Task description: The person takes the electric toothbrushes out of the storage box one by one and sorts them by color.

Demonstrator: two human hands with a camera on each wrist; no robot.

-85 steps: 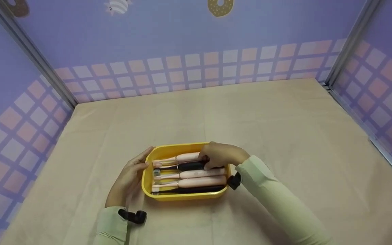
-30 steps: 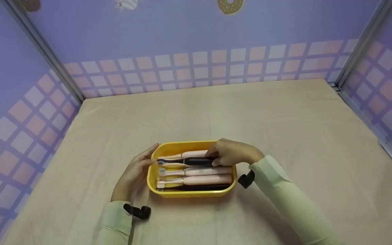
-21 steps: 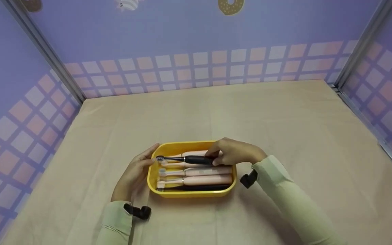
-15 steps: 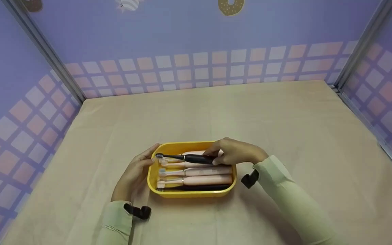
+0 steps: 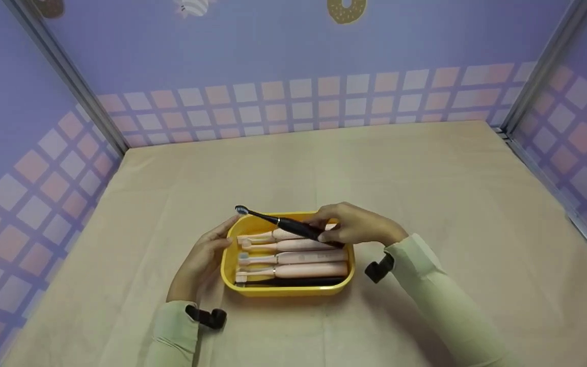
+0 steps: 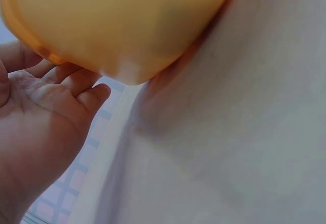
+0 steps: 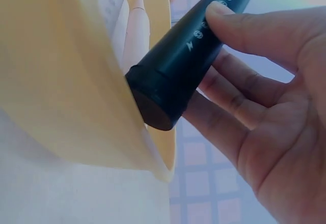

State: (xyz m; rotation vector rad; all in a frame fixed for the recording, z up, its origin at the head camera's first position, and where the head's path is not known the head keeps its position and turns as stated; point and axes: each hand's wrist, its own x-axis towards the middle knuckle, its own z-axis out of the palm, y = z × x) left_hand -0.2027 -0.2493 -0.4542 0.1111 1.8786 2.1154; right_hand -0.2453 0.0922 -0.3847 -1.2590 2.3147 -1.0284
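Observation:
A black electric toothbrush (image 5: 298, 227) is tilted above the yellow plastic box (image 5: 288, 291), its brush head up and to the left. My right hand (image 5: 357, 224) pinches its handle between thumb and fingers. In the right wrist view, the toothbrush handle (image 7: 188, 51) shows button symbols, and its base is by the box rim. My left hand (image 5: 199, 260) grips the box's left end, thumb at the rim and fingers along the outside. Inside the box lie several pink electric toothbrushes (image 5: 309, 270) side by side, with another black toothbrush (image 5: 303, 281) along the near wall.
A beige cloth (image 5: 400, 168) covers the table under the box. Purple panels with a pink and white check border (image 5: 298, 97) stand at the back and both sides, joined by grey metal posts (image 5: 533, 66).
My right hand has lifted the black toothbrush from among the pink ones, and its brush head has swung upward past the far rim. My left hand has stayed on the box.

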